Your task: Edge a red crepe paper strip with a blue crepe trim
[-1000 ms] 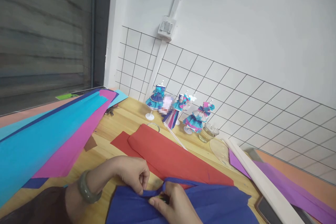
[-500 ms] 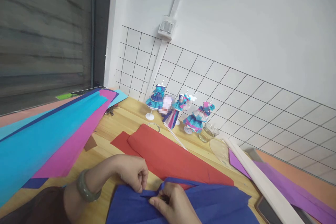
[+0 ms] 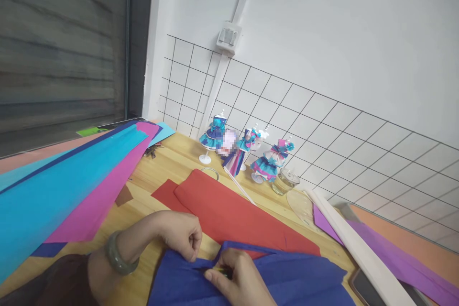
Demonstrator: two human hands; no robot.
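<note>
A dark blue sheet of crepe-like paper [image 3: 297,275] lies across the near part of the table, a narrow strip standing loose along its far edge. At that edge, my left hand [image 3: 184,239], its wrist in a green bangle, has closed fingers pinching the blue paper. Close to its right, my right hand [image 3: 242,275] is closed around a small yellow and dark tool [image 3: 225,271] at the base of the strip. Most of the tool is hidden by the fingers, so its kind is unclear. Beyond both hands lies folded red paper [image 3: 229,210], partly under the blue sheet.
Turquoise paper [image 3: 71,167] and magenta paper [image 3: 96,201] spread at left. Small dress forms in paper dresses [image 3: 213,136] stand at the back beside a glass jar [image 3: 285,181]. A pale roll [image 3: 358,244], purple paper [image 3: 398,258] and a dark phone-like object [image 3: 373,289] lie at right.
The blue sheet has shifted slightly to the right. More of the yellow and dark tool shows in my right hand. My left hand stays nearly where it was.
</note>
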